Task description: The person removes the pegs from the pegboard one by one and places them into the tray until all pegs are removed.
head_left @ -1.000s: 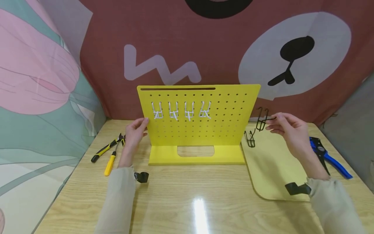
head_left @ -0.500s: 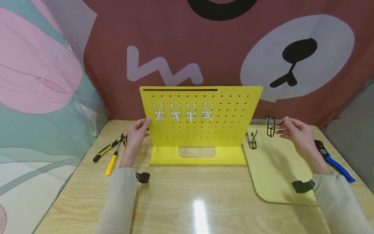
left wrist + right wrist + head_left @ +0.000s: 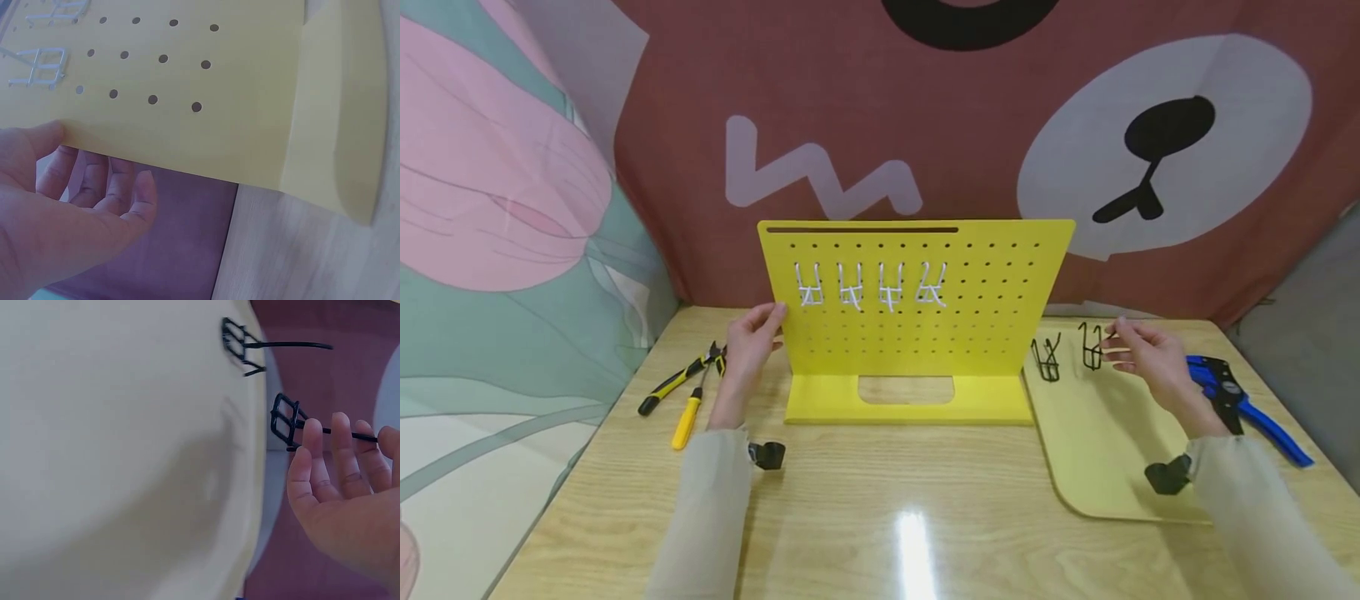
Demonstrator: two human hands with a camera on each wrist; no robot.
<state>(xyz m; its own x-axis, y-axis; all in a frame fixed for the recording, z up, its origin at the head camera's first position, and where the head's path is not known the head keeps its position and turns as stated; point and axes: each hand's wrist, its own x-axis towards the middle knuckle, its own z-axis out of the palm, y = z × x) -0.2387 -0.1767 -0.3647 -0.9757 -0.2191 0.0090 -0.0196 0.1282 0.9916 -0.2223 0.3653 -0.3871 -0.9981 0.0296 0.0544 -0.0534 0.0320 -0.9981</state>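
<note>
A yellow pegboard (image 3: pixel 917 333) stands upright on its base, with several white wire hooks (image 3: pixel 850 286) hung in a row on its left and middle part. My left hand (image 3: pixel 748 350) pinches the board's left edge, thumb on the front face and fingers behind, as the left wrist view also shows. In my right hand (image 3: pixel 1153 358) a black wire hook (image 3: pixel 1092 347) is pinched by its prong, held above the back of the pale yellow tray (image 3: pixel 1075 475). Another black wire hook (image 3: pixel 1047 358) rests at the tray's back left corner, apart from the hand.
Blue-handled pliers (image 3: pixel 1251 408) lie right of the tray, partly behind the right forearm. Left of the board are yellow-black pliers (image 3: pixel 673 383) and a yellow-handled screwdriver (image 3: pixel 687 417). A printed cloth (image 3: pixel 820 83) hangs right behind the wooden table (image 3: pixel 850 517).
My right hand first moved right with the black hook, then lowered it toward the tray. The left hand stays on the board's edge.
</note>
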